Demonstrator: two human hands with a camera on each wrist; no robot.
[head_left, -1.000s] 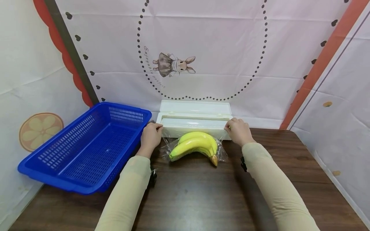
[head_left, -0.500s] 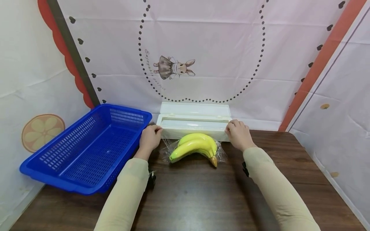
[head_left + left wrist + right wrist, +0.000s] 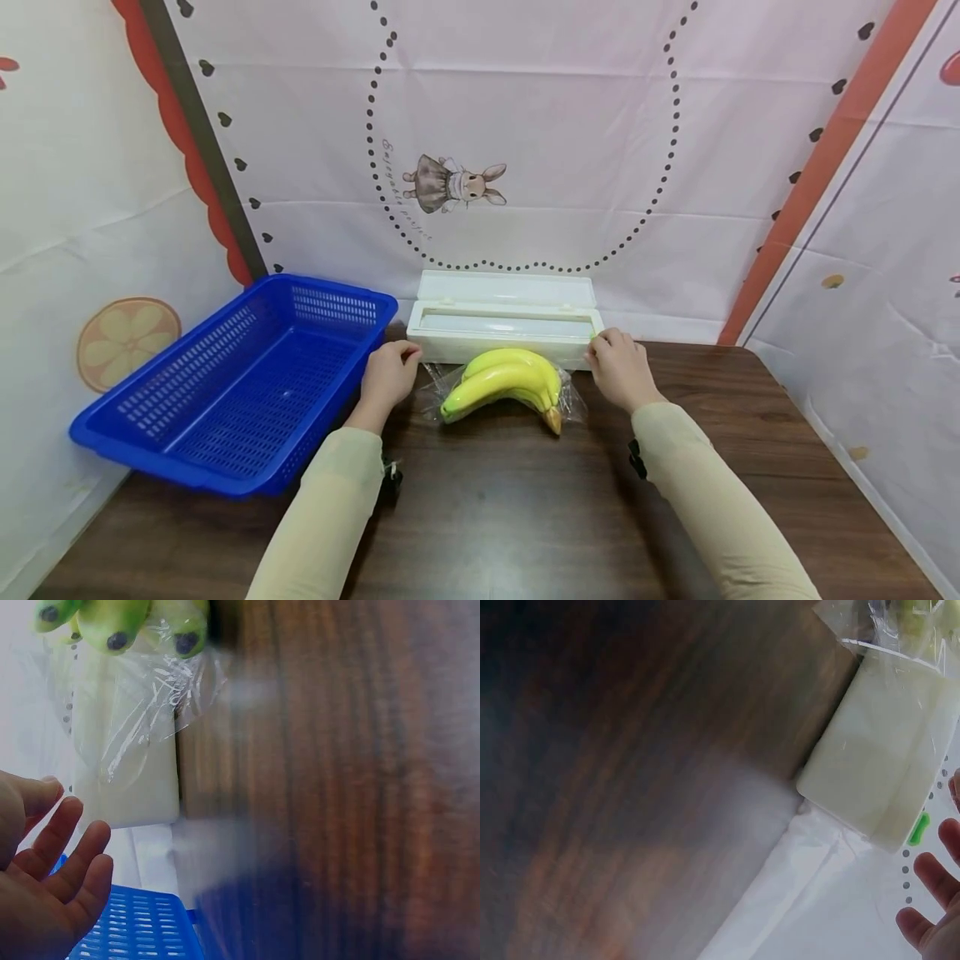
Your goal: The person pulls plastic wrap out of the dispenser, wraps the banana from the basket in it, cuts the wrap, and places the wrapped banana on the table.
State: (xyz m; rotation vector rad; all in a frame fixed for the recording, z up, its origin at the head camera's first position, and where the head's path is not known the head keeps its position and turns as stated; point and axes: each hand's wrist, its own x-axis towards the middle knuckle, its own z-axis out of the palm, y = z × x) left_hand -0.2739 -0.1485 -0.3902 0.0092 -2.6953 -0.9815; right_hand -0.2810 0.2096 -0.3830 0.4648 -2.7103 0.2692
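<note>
A bunch of yellow bananas (image 3: 504,382) lies on the table, wrapped in clear plastic film (image 3: 142,712) that spreads past both ends. Behind it stands a white cling film dispenser (image 3: 480,343), its lid (image 3: 506,289) raised against the back wall. My left hand (image 3: 388,373) hovers beside the dispenser's left end, fingers loosely bent and nothing visible between them. At the right end is my right hand (image 3: 621,367), its fingers spread apart and holding nothing in the right wrist view. A small green piece (image 3: 919,829) shows on the dispenser's end near those fingers.
A blue perforated basket (image 3: 247,400) stands left of the left arm, close to that hand. Printed cloth (image 3: 540,142) covers the walls behind and at both sides. The brown wooden table (image 3: 487,517) extends between the forearms.
Both hands have moved slightly down from the dispenser's top edge and let go of the film. The green piece has come into view. The bananas stay put while the head view shifts slightly.
</note>
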